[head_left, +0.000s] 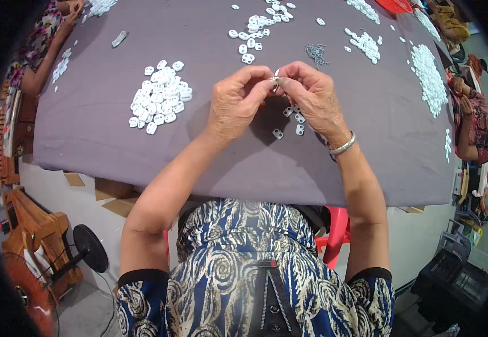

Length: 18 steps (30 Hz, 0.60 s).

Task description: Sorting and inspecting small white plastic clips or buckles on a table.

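Observation:
Above the grey cloth, my left hand and my right hand meet fingertip to fingertip. Between them they pinch a small white plastic piece, mostly covered by thumbs and fingers. A few white pieces with round dark holes lie on the cloth beneath my right hand, partly hidden by it. Beyond that hand rests a little heap of thin grey metal parts, perhaps screws or pins. To the left of my left hand is a large pile of white rounded pieces with holes.
The grey cloth-covered table ends close to my body. Loose white ovals lie at the far middle, with more white piles on the right. Other people's arms reach in at both sides. A fan stands lower left.

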{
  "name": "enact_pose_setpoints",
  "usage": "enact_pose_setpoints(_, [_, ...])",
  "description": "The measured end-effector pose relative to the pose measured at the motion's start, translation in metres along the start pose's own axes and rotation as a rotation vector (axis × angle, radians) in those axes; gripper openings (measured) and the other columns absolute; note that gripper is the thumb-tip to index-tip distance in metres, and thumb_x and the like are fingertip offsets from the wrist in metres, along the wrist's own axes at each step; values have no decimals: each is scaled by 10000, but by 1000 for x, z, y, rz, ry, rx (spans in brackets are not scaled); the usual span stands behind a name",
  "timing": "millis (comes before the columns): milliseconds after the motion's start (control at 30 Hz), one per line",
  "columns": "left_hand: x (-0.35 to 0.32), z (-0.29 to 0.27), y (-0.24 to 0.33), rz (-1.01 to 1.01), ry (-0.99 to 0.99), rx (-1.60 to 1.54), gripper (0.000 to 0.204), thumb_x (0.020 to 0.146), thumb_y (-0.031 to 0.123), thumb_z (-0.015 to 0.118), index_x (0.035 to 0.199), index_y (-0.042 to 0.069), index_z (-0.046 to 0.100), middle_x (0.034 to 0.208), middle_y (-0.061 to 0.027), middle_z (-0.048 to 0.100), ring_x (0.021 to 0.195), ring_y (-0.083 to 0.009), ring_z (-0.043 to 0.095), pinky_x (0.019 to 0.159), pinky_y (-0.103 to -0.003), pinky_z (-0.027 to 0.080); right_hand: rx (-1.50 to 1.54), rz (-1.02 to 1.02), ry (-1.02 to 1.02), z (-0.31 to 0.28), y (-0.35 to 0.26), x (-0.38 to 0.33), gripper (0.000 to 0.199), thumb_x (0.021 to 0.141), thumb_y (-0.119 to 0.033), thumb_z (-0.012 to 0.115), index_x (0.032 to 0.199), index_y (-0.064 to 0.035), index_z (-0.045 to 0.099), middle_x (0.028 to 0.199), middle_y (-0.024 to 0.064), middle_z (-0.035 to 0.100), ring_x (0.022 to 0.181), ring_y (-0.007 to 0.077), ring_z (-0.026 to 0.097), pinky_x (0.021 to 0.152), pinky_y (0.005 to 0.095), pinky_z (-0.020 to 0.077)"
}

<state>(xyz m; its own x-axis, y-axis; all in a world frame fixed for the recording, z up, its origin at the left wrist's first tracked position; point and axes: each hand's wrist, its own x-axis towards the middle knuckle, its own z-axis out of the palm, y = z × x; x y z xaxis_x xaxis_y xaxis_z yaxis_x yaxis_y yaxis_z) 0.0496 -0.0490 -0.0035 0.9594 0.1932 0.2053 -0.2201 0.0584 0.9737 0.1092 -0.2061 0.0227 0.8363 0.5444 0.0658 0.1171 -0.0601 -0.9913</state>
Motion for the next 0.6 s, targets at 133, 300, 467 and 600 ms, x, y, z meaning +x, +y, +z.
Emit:
enact_pose_setpoints(133, [1,0,-5,52,-22,16,191,883,25,640,1071,-9,637,908,-10,650,750,-51,589,629,-195,485,2,17,24,1,0,-1,91,905,-83,580,926,-4,619,758,-11,622,706,42,565,616,195,459])
enact_pose_setpoints(300, [3,-2,-4,22,-42,-9,197,874,16,645,1069,-9,636,929,-19,646,763,-56,592,628,-199,487,24,21,24,4,1,-2,95,903,-76,578,929,7,616,789,0,631,729,51,575,649,204,476])
enact_pose_setpoints(467, [5,-7,-5,-167,-57,-271,182,875,5,636,1054,2,605,901,-26,628,761,-78,593,657,-205,487,2,-40,41,8,11,0,101,886,-70,575,912,21,609,781,10,633,720,63,581,648,224,486])
enact_pose_setpoints(600, [5,-7,-4,-140,-38,-221,170,881,6,631,1049,-2,604,894,-26,624,765,-77,595,643,-204,489,-160,-84,47,5,7,0,108,883,-85,567,908,12,607,739,42,636,689,78,576,636,250,488])
